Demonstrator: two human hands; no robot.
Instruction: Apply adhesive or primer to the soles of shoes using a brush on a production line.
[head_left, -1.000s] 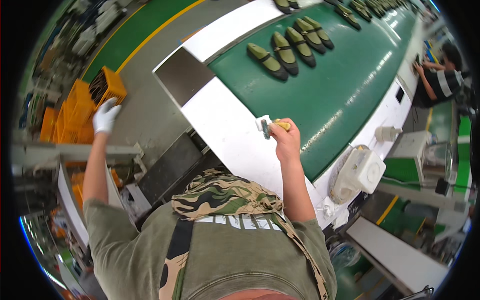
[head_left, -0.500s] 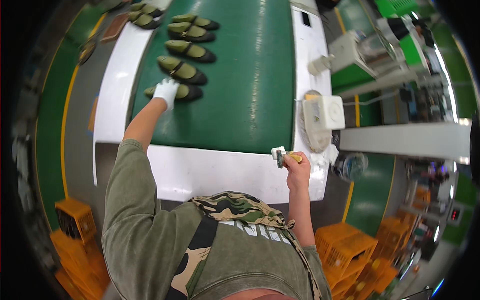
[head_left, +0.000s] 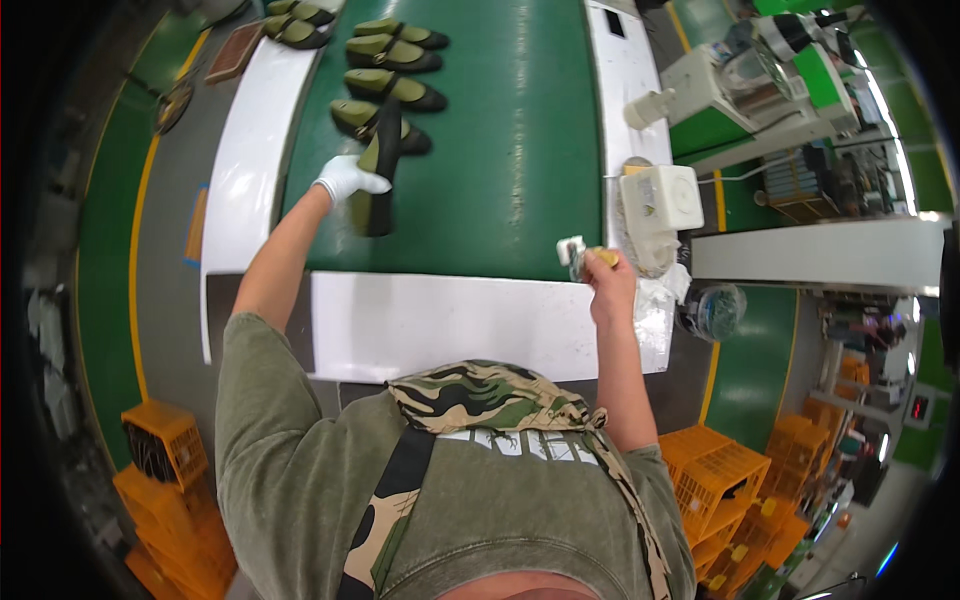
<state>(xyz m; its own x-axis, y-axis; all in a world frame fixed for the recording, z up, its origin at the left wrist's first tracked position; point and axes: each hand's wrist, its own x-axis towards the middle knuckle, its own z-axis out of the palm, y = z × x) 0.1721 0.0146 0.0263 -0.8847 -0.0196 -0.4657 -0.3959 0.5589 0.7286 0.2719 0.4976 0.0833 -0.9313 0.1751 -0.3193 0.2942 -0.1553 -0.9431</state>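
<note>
Grasping a black and green shoe between fingers and thumb, the white-gloved left hand held it lengthwise over the green worktop; whether it touched the surface could not be told. The bare right hand was closed around the yellow handle of a small brush, a white lump beside its head. The held shoe partly hid the nearest in a row of shoes. Just beyond the right hand, a white jug and crumpled cloth crowded the ledge, with a pale bottle farther along. Orange crates stood low on both sides.
</note>
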